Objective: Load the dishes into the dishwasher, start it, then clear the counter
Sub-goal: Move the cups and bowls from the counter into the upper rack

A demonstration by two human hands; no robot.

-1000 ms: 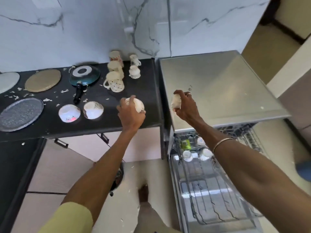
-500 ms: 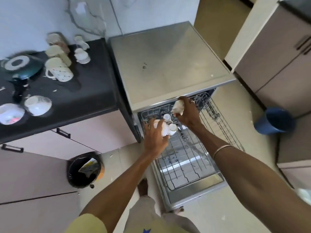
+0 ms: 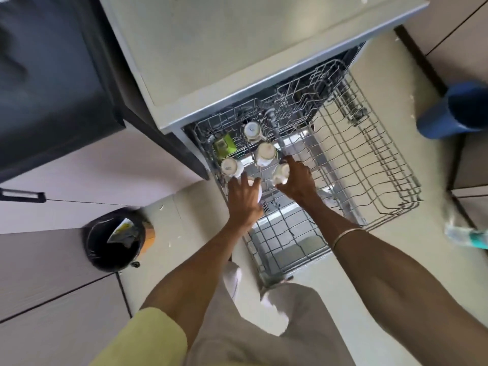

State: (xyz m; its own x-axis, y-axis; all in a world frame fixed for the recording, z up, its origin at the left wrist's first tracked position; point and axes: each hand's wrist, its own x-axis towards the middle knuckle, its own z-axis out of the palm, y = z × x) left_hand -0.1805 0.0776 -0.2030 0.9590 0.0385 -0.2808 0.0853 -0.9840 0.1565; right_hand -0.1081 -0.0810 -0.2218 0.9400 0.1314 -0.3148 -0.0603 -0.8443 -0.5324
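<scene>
Both hands are down in the pulled-out dishwasher rack at the centre of the frame. The left hand curls over a white cup at the rack's near left edge, most of that cup hidden under the fingers. The right hand grips a second cup just beside it, forefinger stretched out toward the back.

Three more white cups sit bottom-up in the left part of the rack: one at the rear, one in the middle, one at the left. A green item lies beside them, too blurred to name. The rack's right half shows only bare wire.

Around it: the dishwasher's grey top fills the upper middle, the dark counter the upper left. A black bin with paper inside stands on the floor at lower left, a blue bucket at the right edge.

Against half a second ago, the view has tipped much further down: the cups and pan on the counter have slid out of the picture, and both hands have dropped from the rack's rear rim to its near left corner, cups in hand as before.
</scene>
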